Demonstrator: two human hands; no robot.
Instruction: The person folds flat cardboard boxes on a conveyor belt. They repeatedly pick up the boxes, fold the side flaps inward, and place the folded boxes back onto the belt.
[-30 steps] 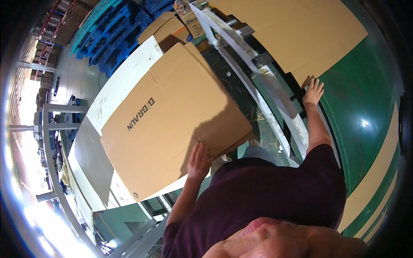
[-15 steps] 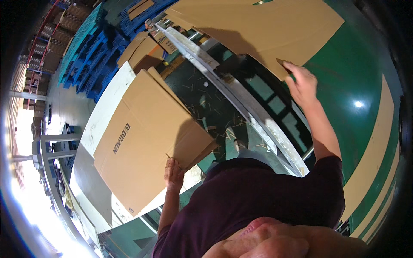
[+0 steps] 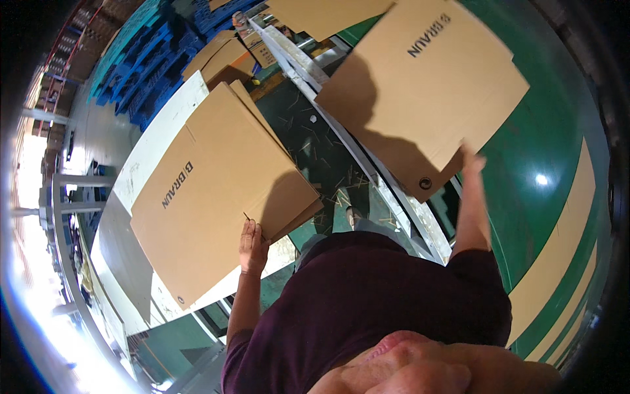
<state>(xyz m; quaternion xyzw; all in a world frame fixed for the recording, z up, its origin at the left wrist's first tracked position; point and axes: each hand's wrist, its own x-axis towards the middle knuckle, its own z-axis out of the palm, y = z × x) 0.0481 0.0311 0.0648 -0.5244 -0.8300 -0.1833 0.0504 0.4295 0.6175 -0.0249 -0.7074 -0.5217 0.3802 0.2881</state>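
Observation:
A brown flat cardboard sheet [image 3: 433, 79] with dark print lies tilted across the rail and green surface on my right. My right hand [image 3: 471, 161], blurred by motion, is closed at its near right edge. On my left a stack of flat cardboard sheets [image 3: 197, 197] rests on a white table [image 3: 118, 256]. My left hand [image 3: 252, 246] grips the near edge of the stack's top sheet, beside a narrow dark slit. The thumb of that hand is hidden.
A long pale metal rail [image 3: 387, 203] runs between the two sides. Another cardboard sheet [image 3: 328, 16] lies at the far end. Blue pallets [image 3: 157, 65] and cardboard boxes [image 3: 220, 59] stand at the far left. Cardboard scraps litter the dark floor [image 3: 305, 141].
A printed cardboard sheet has come toward me on the right, with my right hand lower and nearer at its edge. My left hand stays at the stack's edge.

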